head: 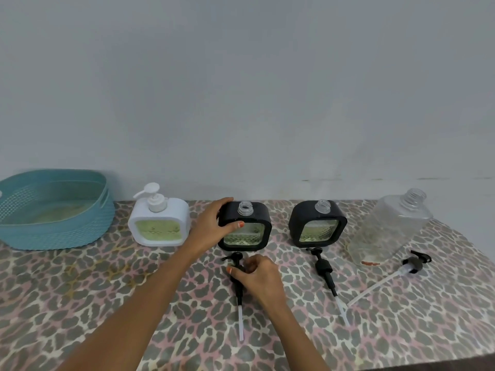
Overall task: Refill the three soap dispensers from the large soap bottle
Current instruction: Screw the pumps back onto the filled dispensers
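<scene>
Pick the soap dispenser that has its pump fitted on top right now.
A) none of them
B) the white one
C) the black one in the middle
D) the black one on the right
B: the white dispenser carries its white pump on its neck, while the middle black dispenser and the right black dispenser show bare threaded necks; the middle pump and the right pump lie in front of them.
</scene>
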`<state>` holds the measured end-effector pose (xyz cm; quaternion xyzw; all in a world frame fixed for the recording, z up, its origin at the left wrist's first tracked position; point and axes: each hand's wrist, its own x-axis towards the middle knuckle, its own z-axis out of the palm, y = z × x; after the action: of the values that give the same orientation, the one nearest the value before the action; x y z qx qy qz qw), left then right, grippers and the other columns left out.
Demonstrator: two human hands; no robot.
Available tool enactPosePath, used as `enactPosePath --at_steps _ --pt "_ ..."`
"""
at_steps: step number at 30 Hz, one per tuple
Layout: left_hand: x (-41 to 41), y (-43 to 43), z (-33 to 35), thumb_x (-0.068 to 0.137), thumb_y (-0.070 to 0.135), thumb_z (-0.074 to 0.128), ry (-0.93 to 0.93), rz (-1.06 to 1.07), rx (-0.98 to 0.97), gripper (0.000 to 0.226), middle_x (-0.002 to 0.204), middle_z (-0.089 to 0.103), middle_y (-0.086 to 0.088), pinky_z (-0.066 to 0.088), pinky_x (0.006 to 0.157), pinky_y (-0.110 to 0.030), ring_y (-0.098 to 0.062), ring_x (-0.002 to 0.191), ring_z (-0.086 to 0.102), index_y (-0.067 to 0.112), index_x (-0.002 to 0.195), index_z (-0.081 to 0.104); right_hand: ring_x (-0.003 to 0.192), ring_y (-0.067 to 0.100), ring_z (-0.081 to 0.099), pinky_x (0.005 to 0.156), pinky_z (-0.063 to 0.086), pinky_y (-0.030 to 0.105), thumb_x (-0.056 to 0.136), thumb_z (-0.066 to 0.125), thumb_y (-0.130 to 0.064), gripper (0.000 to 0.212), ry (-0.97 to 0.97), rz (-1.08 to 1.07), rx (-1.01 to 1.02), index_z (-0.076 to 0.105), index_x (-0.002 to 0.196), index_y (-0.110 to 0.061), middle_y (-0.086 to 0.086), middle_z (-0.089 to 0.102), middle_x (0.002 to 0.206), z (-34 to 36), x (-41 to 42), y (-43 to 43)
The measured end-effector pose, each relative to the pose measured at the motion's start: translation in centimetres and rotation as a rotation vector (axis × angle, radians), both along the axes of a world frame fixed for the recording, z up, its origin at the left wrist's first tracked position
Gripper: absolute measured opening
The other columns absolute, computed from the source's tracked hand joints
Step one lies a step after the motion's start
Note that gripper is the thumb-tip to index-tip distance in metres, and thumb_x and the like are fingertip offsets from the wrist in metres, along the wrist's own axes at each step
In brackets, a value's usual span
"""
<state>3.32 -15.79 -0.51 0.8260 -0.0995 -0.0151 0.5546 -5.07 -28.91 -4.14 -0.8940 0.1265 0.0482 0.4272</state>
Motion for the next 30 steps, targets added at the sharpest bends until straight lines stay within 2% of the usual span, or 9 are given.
enactPosePath --at_steps 3,7,12,15,18,20,23,27,30 --pt "0.1 0.0 0.0 0.075 0.020 0.073 -0.007 0.004 -0.010 0.059 0.122 0.051 0.002 0.044 0.096 -0.028 -0.013 0.113 0.052 0.020 0.127 0.046 0.079 0.017 0.062 0.070 0.049 0.031 0.069 0.072 -0.051 0.044 0.034 -0.002 0.021 0.064 0.090 -0.013 0.004 0.066 0.089 0.1 -0.1 0.2" --pt "0.0 0.0 0.0 0.075 0.020 0.073 -0.021 0.009 -0.012 0.056 0.120 0.053 0.002 0.043 0.090 -0.020 -0.011 0.110 0.052 0.020 0.125 0.047 0.054 0.013 0.053 0.057 0.045 0.029 0.073 0.072 -0.046 0.036 0.094 0.007 0.061 0.057 0.067 -0.014 0.001 0.060 0.065 0.7 -0.2 0.4" --pt "-0.1 0.1 0.1 0.075 0.021 0.073 -0.010 0.007 -0.001 0.056 0.119 0.053 0.003 0.045 0.093 -0.027 -0.014 0.110 0.053 0.021 0.124 0.047 0.058 0.013 0.055 0.063 0.050 0.031 0.076 0.072 -0.035 0.028 0.087 0.019 0.128 0.064 0.071 -0.008 0.007 0.064 0.068 1.9 -0.5 0.4" --pt "-0.1 0.2 0.4 0.075 0.020 0.073 0.008 -0.018 0.015 0.057 0.125 0.052 -0.002 0.045 0.099 -0.036 -0.018 0.114 0.051 0.020 0.126 0.046 0.051 0.010 0.050 0.054 0.044 0.022 0.076 0.072 -0.032 0.027 0.048 0.015 0.138 0.058 0.063 -0.014 -0.001 0.056 0.058 3.2 -0.6 -0.2" --pt "-0.1 0.4 0.9 0.077 0.019 0.071 0.023 -0.056 0.031 0.056 0.128 0.050 -0.004 0.043 0.101 -0.038 -0.019 0.117 0.050 0.018 0.127 0.045 0.057 0.010 0.049 0.051 0.036 0.013 0.076 0.072 -0.029 0.026 -0.035 0.030 0.158 0.062 0.071 -0.005 0.000 0.055 0.065 5.5 -0.7 -0.9" --pt "-0.2 0.6 1.1 0.079 0.018 0.069 0.019 -0.079 0.048 0.055 0.129 0.049 -0.004 0.041 0.103 -0.036 -0.019 0.119 0.048 0.018 0.128 0.045 0.068 0.011 0.055 0.060 0.041 0.015 0.076 0.072 -0.029 0.027 -0.101 0.037 0.165 0.066 0.083 -0.003 0.000 0.061 0.074 7.5 -0.6 -1.4" --pt "-0.3 0.8 1.3 0.080 0.022 0.068 0.056 -0.097 0.047 0.057 0.127 0.048 0.001 0.042 0.101 -0.033 -0.015 0.116 0.047 0.019 0.130 0.043 0.080 0.013 0.063 0.073 0.051 0.020 0.076 0.072 -0.030 0.024 -0.218 0.016 0.233 0.067 0.092 -0.012 0.001 0.068 0.084 10.2 0.2 -2.1" --pt "-0.1 1.0 1.4 0.077 0.027 0.071 0.069 -0.101 0.052 0.057 0.128 0.052 0.000 0.045 0.100 -0.041 -0.018 0.116 0.051 0.020 0.128 0.046 0.074 0.009 0.061 0.066 0.049 0.016 0.078 0.071 -0.030 0.017 -0.430 -0.074 0.295 0.066 0.091 -0.023 -0.003 0.068 0.081 13.8 1.9 -2.5" --pt "0.0 1.1 1.6 0.076 0.026 0.072 0.070 -0.097 0.060 0.056 0.126 0.053 0.000 0.045 0.099 -0.038 -0.017 0.116 0.051 0.019 0.127 0.048 0.078 0.007 0.062 0.067 0.049 0.012 0.078 0.071 -0.027 0.018 -0.566 -0.116 0.338 0.067 0.094 -0.021 -0.007 0.069 0.084 15.8 3.5 -2.2"
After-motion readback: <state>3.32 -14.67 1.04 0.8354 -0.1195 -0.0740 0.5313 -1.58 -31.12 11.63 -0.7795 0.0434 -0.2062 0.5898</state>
